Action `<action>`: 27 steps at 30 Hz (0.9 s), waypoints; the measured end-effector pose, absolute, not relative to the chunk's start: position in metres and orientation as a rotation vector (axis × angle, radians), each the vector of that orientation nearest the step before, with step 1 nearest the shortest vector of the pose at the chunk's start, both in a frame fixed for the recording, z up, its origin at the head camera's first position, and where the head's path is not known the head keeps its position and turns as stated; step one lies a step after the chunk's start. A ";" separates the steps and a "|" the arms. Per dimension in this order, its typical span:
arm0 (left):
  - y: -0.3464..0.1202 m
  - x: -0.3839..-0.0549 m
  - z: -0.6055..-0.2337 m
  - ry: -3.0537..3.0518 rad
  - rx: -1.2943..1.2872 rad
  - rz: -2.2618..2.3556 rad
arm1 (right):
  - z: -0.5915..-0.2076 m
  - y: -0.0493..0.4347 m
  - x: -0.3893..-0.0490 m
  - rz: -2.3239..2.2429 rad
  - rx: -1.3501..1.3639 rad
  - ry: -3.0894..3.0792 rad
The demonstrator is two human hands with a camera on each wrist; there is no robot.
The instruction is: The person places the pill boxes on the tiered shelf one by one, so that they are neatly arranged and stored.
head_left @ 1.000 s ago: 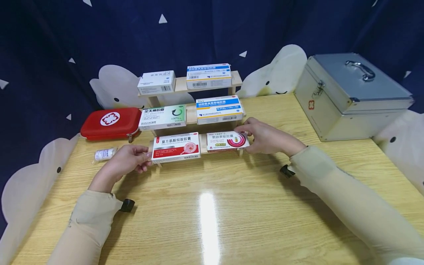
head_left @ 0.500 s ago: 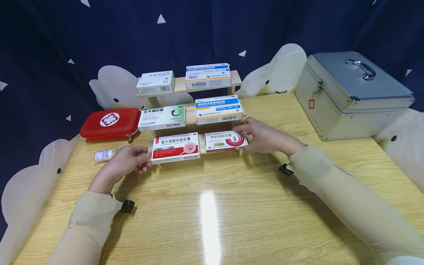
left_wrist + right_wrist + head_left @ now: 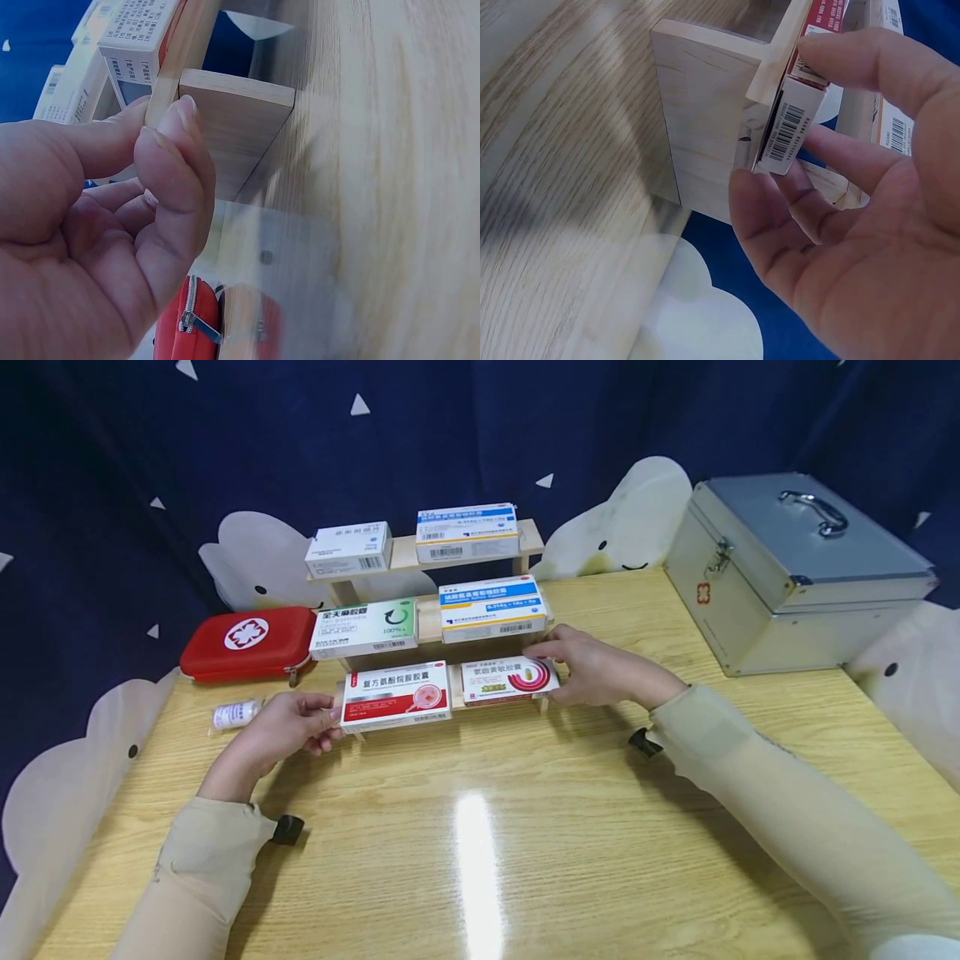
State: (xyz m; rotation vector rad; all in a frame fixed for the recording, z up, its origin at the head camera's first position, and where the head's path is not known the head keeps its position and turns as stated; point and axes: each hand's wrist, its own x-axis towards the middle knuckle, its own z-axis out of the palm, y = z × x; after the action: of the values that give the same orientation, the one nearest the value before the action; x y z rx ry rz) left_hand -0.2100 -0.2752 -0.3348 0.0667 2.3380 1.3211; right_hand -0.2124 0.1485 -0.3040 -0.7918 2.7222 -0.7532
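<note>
A three-step wooden rack (image 3: 459,695) carries medicine boxes in pairs. On its lowest step, a red-and-white medicine box (image 3: 396,695) lies at left and a white medicine box with a pink spiral (image 3: 510,680) at right. My left hand (image 3: 296,727) pinches the left end of the bottom shelf board (image 3: 196,46) between thumb and finger, beside the red-and-white box. My right hand (image 3: 596,670) holds the right end of the pink-spiral box, whose barcode end (image 3: 786,133) faces the palm. The thumb lies along one edge and other fingers curl round the end.
Behind are a green-and-white box (image 3: 365,628) and several other boxes on the higher steps. A red zip case (image 3: 247,643) and a small white bottle (image 3: 236,714) lie at left. A silver metal case (image 3: 806,577) stands at back right, before a dark blue curtain (image 3: 465,427).
The pink-spiral box has slid slightly left along the bottom step with my right hand. My left hand stays at the shelf end. The head view has shifted a little.
</note>
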 end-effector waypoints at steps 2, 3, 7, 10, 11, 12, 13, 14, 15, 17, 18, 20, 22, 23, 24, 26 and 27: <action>-0.276 -0.210 -0.335 2.337 0.064 1.323 | -0.304 0.148 -0.213 -0.753 -0.785 2.718; -0.276 -0.210 -0.335 2.336 0.065 1.325 | -0.304 0.148 -0.213 -0.754 -0.781 2.715; -0.276 -0.209 -0.336 2.328 0.074 1.338 | -0.304 0.147 -0.213 -0.759 -0.762 2.706; -0.277 -0.210 -0.337 2.325 0.078 1.346 | -0.305 0.146 -0.214 -0.758 -0.756 2.702; -0.277 -0.210 -0.337 2.324 0.080 1.347 | -0.305 0.146 -0.214 -0.757 -0.751 2.700; -0.277 -0.209 -0.337 2.326 0.079 1.346 | -0.304 0.146 -0.215 -0.754 -0.746 2.699; -0.277 -0.209 -0.337 2.328 0.079 1.342 | -0.304 0.146 -0.214 -0.750 -0.738 2.697; -0.278 -0.209 -0.338 2.330 0.076 1.340 | -0.303 0.146 -0.214 -0.745 -0.730 2.697; -0.278 -0.209 -0.338 2.332 0.074 1.337 | -0.302 0.146 -0.213 -0.735 -0.724 2.701; -0.278 -0.210 -0.339 2.334 0.070 1.334 | -0.299 0.147 -0.212 -0.709 -0.713 2.715; -0.279 -0.210 -0.339 2.335 0.067 1.333 | -0.298 0.149 -0.211 -0.696 -0.706 2.726; -0.279 -0.210 -0.340 2.334 0.068 1.334 | -0.295 0.152 -0.210 -0.674 -0.696 2.751; -0.280 -0.211 -0.340 2.337 0.084 1.337 | -0.292 0.158 -0.207 -0.661 -0.676 2.774; -0.281 -0.211 -0.341 2.339 0.094 1.339 | -0.291 0.162 -0.206 -0.656 -0.665 2.783; -0.282 -0.212 -0.342 2.341 0.103 1.338 | -0.290 0.165 -0.204 -0.651 -0.657 2.793; -0.283 -0.213 -0.343 2.349 0.124 1.336 | -0.288 0.173 -0.201 -0.644 -0.646 2.813; -0.284 -0.213 -0.343 2.354 0.130 1.331 | -0.288 0.177 -0.200 -0.641 -0.642 2.823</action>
State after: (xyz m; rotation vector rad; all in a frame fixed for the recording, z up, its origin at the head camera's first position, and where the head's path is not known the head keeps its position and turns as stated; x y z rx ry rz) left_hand -0.2132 -0.2845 -0.3435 0.1297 2.3541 1.3315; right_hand -0.1996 0.1771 -0.2877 -0.6417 2.8233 -0.6410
